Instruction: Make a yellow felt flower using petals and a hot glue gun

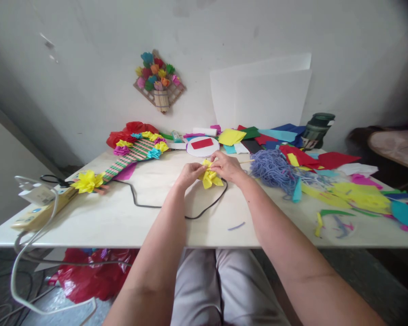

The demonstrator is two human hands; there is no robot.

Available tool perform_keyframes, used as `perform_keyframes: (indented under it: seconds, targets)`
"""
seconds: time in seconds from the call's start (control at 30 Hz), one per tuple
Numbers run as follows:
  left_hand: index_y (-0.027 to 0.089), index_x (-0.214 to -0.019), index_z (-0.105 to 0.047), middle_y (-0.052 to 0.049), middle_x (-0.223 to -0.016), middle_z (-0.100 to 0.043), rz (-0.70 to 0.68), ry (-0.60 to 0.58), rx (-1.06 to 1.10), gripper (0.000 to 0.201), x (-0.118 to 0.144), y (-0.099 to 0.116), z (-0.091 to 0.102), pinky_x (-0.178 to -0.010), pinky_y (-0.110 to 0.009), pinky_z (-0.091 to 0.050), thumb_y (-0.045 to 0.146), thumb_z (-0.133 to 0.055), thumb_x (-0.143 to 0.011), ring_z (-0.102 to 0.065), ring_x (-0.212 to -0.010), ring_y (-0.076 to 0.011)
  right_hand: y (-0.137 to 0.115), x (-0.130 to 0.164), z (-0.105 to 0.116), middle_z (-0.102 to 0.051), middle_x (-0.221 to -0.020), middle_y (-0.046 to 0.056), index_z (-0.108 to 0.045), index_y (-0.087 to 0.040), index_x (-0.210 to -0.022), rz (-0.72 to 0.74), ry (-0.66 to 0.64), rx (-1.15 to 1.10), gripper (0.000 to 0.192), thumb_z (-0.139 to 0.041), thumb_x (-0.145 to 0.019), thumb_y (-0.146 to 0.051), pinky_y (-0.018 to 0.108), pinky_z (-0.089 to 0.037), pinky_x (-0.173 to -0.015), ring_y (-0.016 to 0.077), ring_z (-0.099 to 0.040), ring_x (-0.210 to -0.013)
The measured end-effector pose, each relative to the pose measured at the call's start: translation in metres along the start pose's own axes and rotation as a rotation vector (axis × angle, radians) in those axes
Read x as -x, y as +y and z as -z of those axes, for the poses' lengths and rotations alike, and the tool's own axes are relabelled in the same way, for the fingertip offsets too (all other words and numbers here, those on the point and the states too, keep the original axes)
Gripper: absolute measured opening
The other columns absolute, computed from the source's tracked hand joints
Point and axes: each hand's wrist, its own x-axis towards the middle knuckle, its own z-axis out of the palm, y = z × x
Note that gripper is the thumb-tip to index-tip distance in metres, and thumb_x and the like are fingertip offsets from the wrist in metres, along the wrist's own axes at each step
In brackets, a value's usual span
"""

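At the middle of the table a yellow paper flower [211, 179] sits between my two hands, its pointed petals spread downward. My left hand [191, 173] is closed, with thumb and fingers pinching the flower's left edge. On the other side my right hand [227, 167] grips the flower near its top, fingers closed. A thin wooden stick [246, 161] juts out to the right from behind my right hand; whether the fingers hold it is hidden. A black cord [204, 213] loops over the table just below the flower.
Blue-purple yarn [274, 170] lies right of my hands, with coloured paper scraps [357, 197] beyond. A decorated woven piece [136, 154] and another yellow flower [89, 181] lie left, near a power strip [44, 210]. A dark green bottle [317, 131] stands at the back.
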Motion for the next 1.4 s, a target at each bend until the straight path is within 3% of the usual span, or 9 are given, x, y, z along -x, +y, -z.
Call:
perform_keyframes:
  seconds: [0.43, 0.77, 1.17, 1.27, 1.4]
  targets:
    - [0.01, -0.072, -0.063, -0.001, -0.059, -0.056, 0.034, -0.069, 0.107, 0.045, 0.004, 0.004, 0.001, -0.054, -0.023, -0.041, 0.052, -0.071, -0.059, -0.049, -0.055, -0.009, -0.001, 0.0, 0.0, -0.062, -0.104, -0.003, -0.067, -0.023, -0.068, -0.027, 0.023, -0.06, 0.012, -0.059, -0.077, -0.023, 0.024, -0.036, -0.06, 0.0108, -0.056, -0.07]
    - [0.011, -0.067, -0.059, 0.0, -0.057, -0.055, 0.032, -0.049, 0.151, 0.044, 0.0, -0.002, 0.002, -0.054, -0.024, -0.041, 0.051, -0.073, -0.056, -0.05, -0.053, -0.0093, -0.005, 0.0, -0.001, -0.061, -0.11, 0.0, -0.069, -0.023, -0.075, 0.061, 0.013, 0.079, 0.019, -0.053, -0.083, -0.027, 0.026, -0.034, -0.058, 0.0114, -0.055, -0.068]
    - [0.013, -0.064, -0.061, 0.001, -0.055, -0.053, -0.168, 0.08, -0.239, 0.031, -0.004, -0.001, 0.001, -0.052, -0.022, -0.033, 0.044, -0.062, -0.068, -0.043, -0.055, -0.0093, 0.011, 0.001, -0.003, -0.062, -0.101, 0.0, -0.07, -0.026, -0.085, 0.022, -0.041, 0.032, 0.016, -0.056, -0.083, -0.034, 0.022, -0.034, -0.06, 0.012, -0.056, -0.076]
    - [0.012, -0.066, -0.062, 0.001, -0.056, -0.054, -0.124, 0.07, -0.167, 0.034, -0.005, -0.003, 0.0, -0.052, -0.022, -0.034, 0.046, -0.064, -0.067, -0.044, -0.054, -0.0093, 0.01, 0.0, -0.001, -0.062, -0.103, 0.0, -0.07, -0.025, -0.079, 0.016, -0.032, 0.027, 0.016, -0.056, -0.083, -0.032, 0.023, -0.034, -0.059, 0.0115, -0.055, -0.074]
    - [0.011, -0.072, -0.062, -0.001, -0.06, -0.057, 0.014, -0.008, 0.095, 0.042, -0.002, -0.004, 0.001, -0.053, -0.023, -0.039, 0.051, -0.068, -0.063, -0.05, -0.055, -0.0103, 0.003, -0.001, 0.002, -0.061, -0.108, -0.001, -0.07, -0.024, -0.077, -0.003, -0.028, 0.013, 0.015, -0.056, -0.082, -0.028, 0.023, -0.035, -0.06, 0.0106, -0.055, -0.07]
